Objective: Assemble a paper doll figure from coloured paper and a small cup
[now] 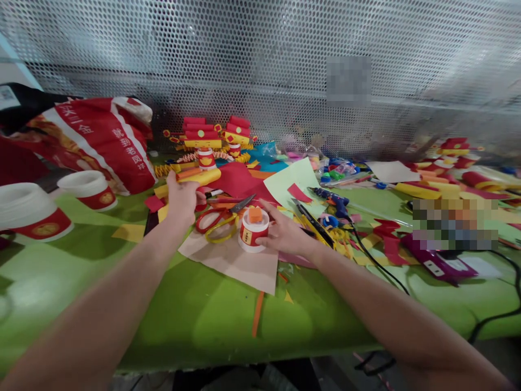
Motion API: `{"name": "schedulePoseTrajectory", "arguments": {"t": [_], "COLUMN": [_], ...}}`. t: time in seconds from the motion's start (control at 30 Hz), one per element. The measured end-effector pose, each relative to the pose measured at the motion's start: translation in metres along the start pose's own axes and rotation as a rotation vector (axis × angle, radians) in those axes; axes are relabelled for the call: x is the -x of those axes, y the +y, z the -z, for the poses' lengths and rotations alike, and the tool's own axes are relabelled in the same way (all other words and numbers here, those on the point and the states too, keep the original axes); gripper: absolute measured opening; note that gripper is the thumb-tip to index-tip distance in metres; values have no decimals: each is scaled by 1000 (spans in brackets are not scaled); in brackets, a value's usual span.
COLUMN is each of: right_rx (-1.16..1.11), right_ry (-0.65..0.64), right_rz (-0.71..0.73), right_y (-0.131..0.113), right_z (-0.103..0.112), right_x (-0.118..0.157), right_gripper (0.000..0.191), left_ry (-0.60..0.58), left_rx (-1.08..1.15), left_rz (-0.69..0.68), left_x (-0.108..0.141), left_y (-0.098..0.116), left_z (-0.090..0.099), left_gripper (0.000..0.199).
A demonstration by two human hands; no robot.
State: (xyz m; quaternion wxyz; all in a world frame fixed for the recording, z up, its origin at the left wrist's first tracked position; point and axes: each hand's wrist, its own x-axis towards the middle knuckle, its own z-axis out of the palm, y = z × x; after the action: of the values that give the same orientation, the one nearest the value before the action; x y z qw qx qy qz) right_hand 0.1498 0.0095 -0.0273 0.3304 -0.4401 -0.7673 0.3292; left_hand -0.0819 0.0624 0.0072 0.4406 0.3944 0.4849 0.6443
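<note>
A small white cup with a red band stands on a sheet of pinkish paper, with an orange paper piece on its top. My right hand is at the cup's right side, thumb and fingers around it. Farther left, my left hand reaches over a yellow paper roll, its fingers at the roll's left end. Red-handled scissors and yellow-handled scissors lie between the hands, touching or overlapping near the cup.
White cups stand at the left by a red bag. Paper figures stand behind. Right of centre are a utility knife, a blue glue gun with a black cord, and paper scraps. A perforated metal panel closes the back.
</note>
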Motion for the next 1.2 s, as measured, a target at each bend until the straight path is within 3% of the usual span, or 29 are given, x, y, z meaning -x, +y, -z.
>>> {"name": "schedulePoseTrajectory", "arguments": {"t": [0.07,0.13,0.27,0.4,0.47,0.53,0.6,0.7,0.93,1.07,1.2], "right_rx": [41,79,64,-45,-12,108,323,782,963,1004,1009], "right_ry": [12,22,63,205,333,369,279,93,-9,-59,-75], "right_rz": [-19,-42,-3,184,135,21,-83,-120,-283,-383,-391], "right_y": [-1,-1,4,8,4,-2,-7,-5,30,44,48], "right_z": [0,0,3,24,40,56,67,71,58,58,58], "right_x": [-1,-3,-3,-7,-17,-35,-61,-102,-168,-184,-190], "right_gripper": [91,90,88,62,51,40,31,30,34,31,25], "left_ry": [50,-50,-345,-436,-470,-490,-498,-509,-480,-497,-502], "left_rx": [-89,-175,-96,-25,1,0,-17,-31,-64,-63,-37], "left_rz": [-102,-150,-147,-77,-52,-9,27,37,103,109,131], "left_x": [15,29,48,53,54,55,56,55,52,54,55], "left_y": [-1,-5,-16,-26,-29,-32,-34,-39,-44,-43,-44], "left_z": [-10,-20,-31,-32,-31,-31,-31,-32,-31,-29,-30], "left_gripper": [48,27,53,69,70,71,71,70,77,73,69]}}
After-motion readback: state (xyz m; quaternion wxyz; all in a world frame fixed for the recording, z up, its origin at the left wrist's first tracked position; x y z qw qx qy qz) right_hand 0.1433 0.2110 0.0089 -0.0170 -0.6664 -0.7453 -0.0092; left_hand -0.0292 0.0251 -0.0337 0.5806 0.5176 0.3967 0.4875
